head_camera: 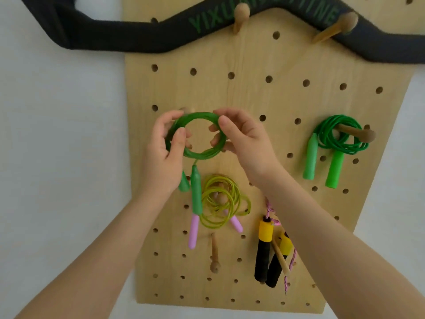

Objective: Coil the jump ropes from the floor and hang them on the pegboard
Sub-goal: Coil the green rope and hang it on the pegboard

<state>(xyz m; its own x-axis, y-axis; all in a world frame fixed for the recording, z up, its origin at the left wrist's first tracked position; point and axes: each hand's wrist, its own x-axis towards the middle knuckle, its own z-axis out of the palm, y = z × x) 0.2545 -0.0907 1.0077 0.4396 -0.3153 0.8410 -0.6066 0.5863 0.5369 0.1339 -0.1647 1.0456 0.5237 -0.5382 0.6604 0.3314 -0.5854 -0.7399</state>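
Observation:
A coiled green jump rope (202,153) is held up in front of the wooden pegboard (264,97). My left hand (165,155) grips the coil's left side, thumb over the strands. My right hand (243,139) pinches its right side. Two green handles (196,189) dangle below the coil. A wooden peg tip (186,109) peeks out just behind the coil's top left. Another green rope (333,141) hangs coiled on a peg at the right.
A yellow-green rope with pink handles (220,208) hangs on a lower peg. A pink braided rope with black and yellow handles (266,247) hangs lower right. A bare peg (215,254) sticks out below. A dark padded strap (147,35) drapes over two top pegs.

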